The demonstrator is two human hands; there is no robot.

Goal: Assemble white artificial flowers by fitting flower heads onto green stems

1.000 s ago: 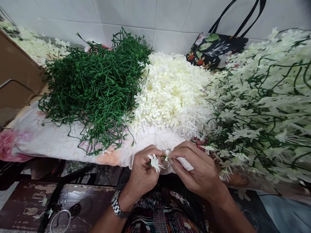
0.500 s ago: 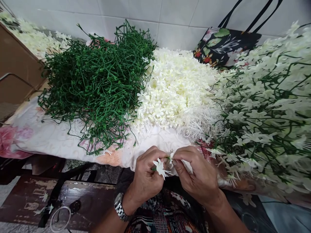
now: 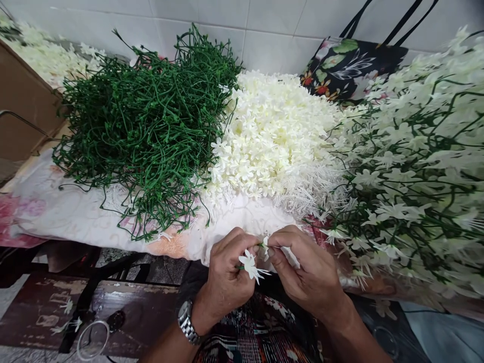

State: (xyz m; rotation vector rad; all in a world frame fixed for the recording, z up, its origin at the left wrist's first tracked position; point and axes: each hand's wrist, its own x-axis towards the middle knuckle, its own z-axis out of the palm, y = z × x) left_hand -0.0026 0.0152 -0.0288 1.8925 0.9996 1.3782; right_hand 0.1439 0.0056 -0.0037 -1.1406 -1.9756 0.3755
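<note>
My left hand [image 3: 230,272] is closed on a green plastic flower stem, most of it hidden inside the fingers. One white artificial flower [image 3: 249,264] with long stamens sticks out below that thumb. A second small white blossom [image 3: 265,247] sits at the stem's tip, between the two hands. My right hand [image 3: 310,272] pinches close against this blossom, with thin pale strands showing at its fingertips. Beyond the hands lie a heap of loose white petals [image 3: 272,136], a bunch of white stamens [image 3: 315,189] and a tangled pile of green stems [image 3: 147,121].
Many finished white flower sprays [image 3: 408,176] are heaped on the right. A floral cloth [image 3: 94,217] covers the table. A black floral bag [image 3: 348,68] leans on the tiled wall, and a cardboard box [image 3: 28,96] stands left. A worn brown bench [image 3: 132,307] is below.
The fingertips of my right hand have shifted slightly at the small blossom, and more of it shows between the hands. My left hand keeps its hold on the stem.
</note>
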